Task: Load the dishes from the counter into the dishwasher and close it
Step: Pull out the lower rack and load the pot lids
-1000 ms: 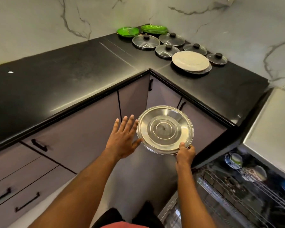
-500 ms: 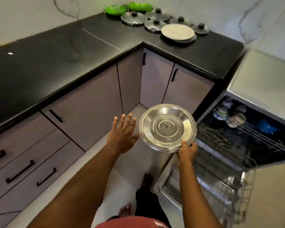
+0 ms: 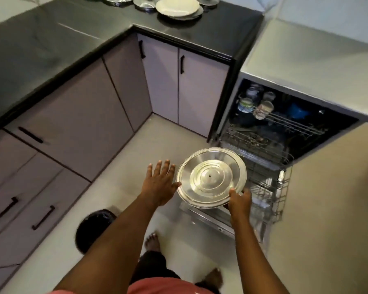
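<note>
My right hand grips the near rim of a round steel plate with ring grooves, held in the air over the left end of the pulled-out lower rack of the open dishwasher. My left hand has straight, spread fingers beside the plate's left rim, its thumb at the edge. At the top, more dishes lie on the black counter: a pale plate on a stack, and lids behind it, cut off by the frame edge.
The dishwasher's upper rack holds cups and glasses. The lowered door lies under the plate. Purple-grey cabinets with black handles line the corner. A dark bin stands on the pale floor by my feet.
The view has swung down and right towards the dishwasher. The plate and both hands now hang over the lower rack's left end; the counter dishes have slid to the top edge.
</note>
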A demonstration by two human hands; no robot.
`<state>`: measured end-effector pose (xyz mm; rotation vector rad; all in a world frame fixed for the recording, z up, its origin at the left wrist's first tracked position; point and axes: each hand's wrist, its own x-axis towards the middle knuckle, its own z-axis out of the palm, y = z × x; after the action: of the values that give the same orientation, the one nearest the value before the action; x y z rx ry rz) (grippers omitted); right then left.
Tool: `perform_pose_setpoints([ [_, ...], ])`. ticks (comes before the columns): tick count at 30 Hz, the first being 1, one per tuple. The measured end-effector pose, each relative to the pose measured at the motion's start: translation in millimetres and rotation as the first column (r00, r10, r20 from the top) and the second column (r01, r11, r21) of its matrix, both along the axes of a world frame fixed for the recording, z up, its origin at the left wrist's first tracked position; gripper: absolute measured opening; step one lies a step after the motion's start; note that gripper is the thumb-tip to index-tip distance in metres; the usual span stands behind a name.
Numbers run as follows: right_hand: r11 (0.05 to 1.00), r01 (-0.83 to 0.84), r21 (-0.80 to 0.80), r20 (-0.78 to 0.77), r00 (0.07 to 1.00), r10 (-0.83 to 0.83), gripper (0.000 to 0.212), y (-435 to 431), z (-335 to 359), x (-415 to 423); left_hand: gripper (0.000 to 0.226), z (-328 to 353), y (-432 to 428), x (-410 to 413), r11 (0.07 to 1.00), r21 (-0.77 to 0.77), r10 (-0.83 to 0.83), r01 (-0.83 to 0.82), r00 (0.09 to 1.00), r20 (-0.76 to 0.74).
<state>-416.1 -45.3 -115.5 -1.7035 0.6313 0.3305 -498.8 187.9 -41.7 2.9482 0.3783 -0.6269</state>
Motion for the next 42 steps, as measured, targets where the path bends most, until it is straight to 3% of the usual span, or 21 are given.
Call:
perform_pose_setpoints([
  [4,0.996,-0.081,-0.037,-0.05,0.996,0.079,0.038,-58,36,-17,0.07,-20,-84,11,0.998,-0.065,-0.025,0.02,0.997,-0.071],
  [10,0.979,-0.154,-0.136,-0.148,0.98,0.134,0.027,-129,13,-10,0.07,-49,-188,24,0.983,-0.173,-0.092,0.061,0.98,-0.178],
  [16,0.938,-0.175,-0.299,-0.239,0.965,0.104,0.017,-167,-7,15,0.07,-84,-203,50,0.976,-0.21,-0.112,0.053,0.954,-0.28],
  [24,0.871,-0.139,-0.47,-0.296,0.955,-0.008,0.016,-212,-75,70,0.069,-188,-235,131,0.94,-0.27,-0.302,0.21,0.879,-0.369],
  [28,0.839,-0.068,-0.539,-0.25,0.965,-0.083,0.016,-230,-112,95,0.068,-243,-263,166,0.925,-0.289,-0.351,0.246,0.844,-0.406],
  [36,0.717,0.105,-0.689,0.074,0.994,-0.075,0.018,-276,-156,155,0.073,-329,-294,204,0.949,-0.254,-0.291,0.184,0.818,-0.496],
  [42,0.682,0.135,-0.719,0.115,0.991,-0.074,0.015,-303,-194,173,0.078,-363,-313,216,0.946,-0.222,-0.322,0.235,0.753,-0.574],
])
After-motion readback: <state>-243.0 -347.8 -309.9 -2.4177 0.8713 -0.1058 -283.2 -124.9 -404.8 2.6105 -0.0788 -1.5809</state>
